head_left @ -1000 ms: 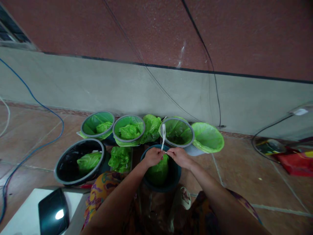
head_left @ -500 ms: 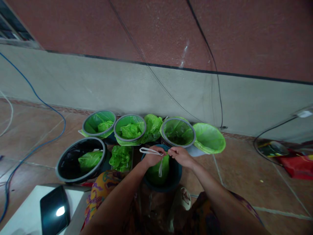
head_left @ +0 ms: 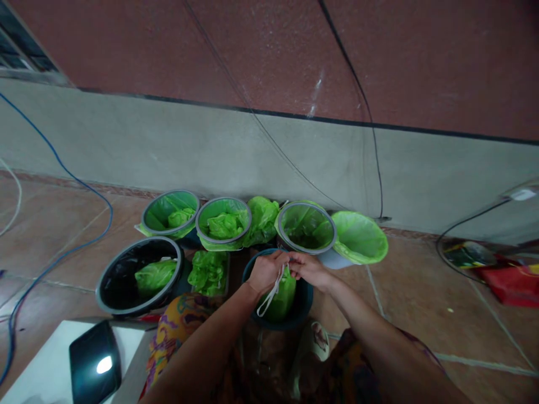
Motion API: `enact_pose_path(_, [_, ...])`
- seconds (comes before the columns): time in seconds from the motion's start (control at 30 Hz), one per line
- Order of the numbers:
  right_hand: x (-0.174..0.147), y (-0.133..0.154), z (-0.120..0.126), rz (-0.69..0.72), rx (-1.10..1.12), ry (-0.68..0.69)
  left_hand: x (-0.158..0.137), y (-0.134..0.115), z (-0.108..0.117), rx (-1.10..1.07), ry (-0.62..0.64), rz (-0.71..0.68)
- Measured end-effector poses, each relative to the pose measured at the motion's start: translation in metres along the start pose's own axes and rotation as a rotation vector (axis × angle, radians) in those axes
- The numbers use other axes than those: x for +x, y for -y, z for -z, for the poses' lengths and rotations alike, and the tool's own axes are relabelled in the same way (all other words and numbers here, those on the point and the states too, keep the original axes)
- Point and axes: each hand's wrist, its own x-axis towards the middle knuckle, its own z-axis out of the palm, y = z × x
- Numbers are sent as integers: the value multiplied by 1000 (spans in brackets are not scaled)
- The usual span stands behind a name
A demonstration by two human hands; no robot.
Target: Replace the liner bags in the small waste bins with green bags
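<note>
My left hand [head_left: 266, 273] and my right hand [head_left: 310, 269] meet, fingers closed, at the gathered top of a green plastic bag [head_left: 283, 303]. The bag stands in a dark round bin [head_left: 305, 306] between my legs. A white drawstring [head_left: 272, 297] comes from between my fingers and hangs in a loop down the front of the bag. My left fingers pinch the string, and my right fingertips press at the bag's neck. Exactly what lies between the fingertips is partly hidden.
Along the wall stand bins lined with green bags: one far left [head_left: 170, 230], one beside it [head_left: 224, 242], one right of centre [head_left: 306, 251], and a grey-white one [head_left: 361, 235]. A black-lined bin [head_left: 103, 294] is left. A phone [head_left: 95, 365] lies on a white surface. A blue cable [head_left: 76, 182] crosses the floor.
My hands have drawn together over the bag. The white string loop, which stuck out leftward, now hangs down in front of the bag.
</note>
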Motion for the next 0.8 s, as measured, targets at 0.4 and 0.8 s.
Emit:
enact_pose_path(0.4, [2,-5,2,138,-388,-236,4,-1,10,19,51,179])
enact_pose_path(0.8, [3,-13,15,51,-925,-303,3,13,1,-230,102,542])
